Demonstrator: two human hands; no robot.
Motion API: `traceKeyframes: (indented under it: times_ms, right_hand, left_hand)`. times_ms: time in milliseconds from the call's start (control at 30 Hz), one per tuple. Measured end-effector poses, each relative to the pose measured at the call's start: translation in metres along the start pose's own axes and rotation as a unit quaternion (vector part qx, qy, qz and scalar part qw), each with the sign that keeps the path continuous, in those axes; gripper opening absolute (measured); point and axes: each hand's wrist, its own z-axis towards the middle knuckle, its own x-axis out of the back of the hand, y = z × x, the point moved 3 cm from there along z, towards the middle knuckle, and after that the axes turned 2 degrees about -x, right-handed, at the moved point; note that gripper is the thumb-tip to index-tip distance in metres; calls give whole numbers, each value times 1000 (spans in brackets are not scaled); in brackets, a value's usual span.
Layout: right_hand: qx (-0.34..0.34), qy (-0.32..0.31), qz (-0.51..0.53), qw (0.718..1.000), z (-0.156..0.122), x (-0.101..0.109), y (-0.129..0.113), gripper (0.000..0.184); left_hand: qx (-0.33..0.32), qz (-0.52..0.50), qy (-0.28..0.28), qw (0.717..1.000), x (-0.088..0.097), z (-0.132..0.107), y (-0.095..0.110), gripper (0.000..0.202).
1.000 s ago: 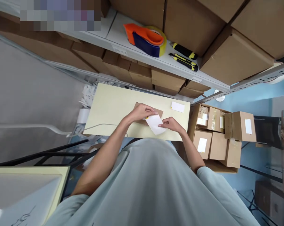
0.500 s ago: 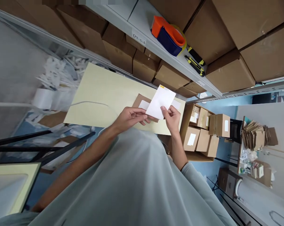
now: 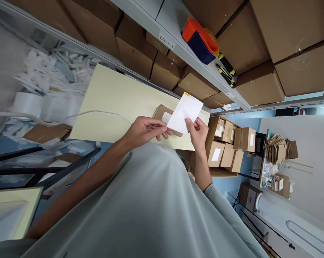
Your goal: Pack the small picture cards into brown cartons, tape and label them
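My right hand grips a white label by its lower right edge, thumb on top. A small yellow-orange mark shows at the label's top corner. At the lower left corner, the thumb and index finger of my left hand pinch together on the label's edge, its other fingers loosely curled below. Beneath the label, partly covered by it and by my hands, a small brown cardboard box with a white patch on it rests on the pale yellow table.
Above the table's far side runs a shelf with cardboard boxes, an orange-and-blue tape dispenser and two yellow-black utility knives. A large open carton of smaller boxes stands right. A white cable crosses the table; paper scraps heap left.
The label stays between both hands and has barely shifted. My left finger and thumb have closed together at its corner. The camera view has turned slightly.
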Motion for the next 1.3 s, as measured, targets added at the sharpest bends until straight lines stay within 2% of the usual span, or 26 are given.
traceKeyframes:
  times_ms: [233, 467, 600, 733, 800, 867, 1033, 1167, 1300]
  right_hand:
    - [11, -12, -15, 1000, 6, 5, 1, 72]
    - [23, -23, 3, 999, 12, 19, 9, 70]
    - [11, -41, 11, 999, 20, 27, 26, 66]
    - [-33, -97, -11, 995, 25, 28, 50, 51]
    - [-26, -101, -33, 994, 24, 30, 55, 46]
    - [5, -109, -24, 994, 18, 34, 55, 41]
    - [49, -196, 29, 979, 2, 41, 50, 36]
    - [27, -201, 24, 979, 0, 39, 58, 38]
    - [-12, -197, 25, 980, -2, 30, 64, 34]
  left_hand:
    - [-10, 5, 11, 1000, -6, 2, 6, 31]
    - [-9, 18, 48, 999, -22, 7, 5, 30]
    - [-13, 44, 71, 996, -35, 12, 2, 29]
    - [-28, 96, 107, 989, -47, 16, -1, 26]
    - [-40, 139, 122, 982, -52, 19, -2, 25]
    - [-63, 191, 124, 972, -57, 21, -5, 24]
    - [-124, 275, 99, 948, -67, 24, -12, 22]
    - [-118, 289, 81, 947, -75, 24, -19, 19]
    - [-110, 288, 99, 946, -74, 19, -25, 14]
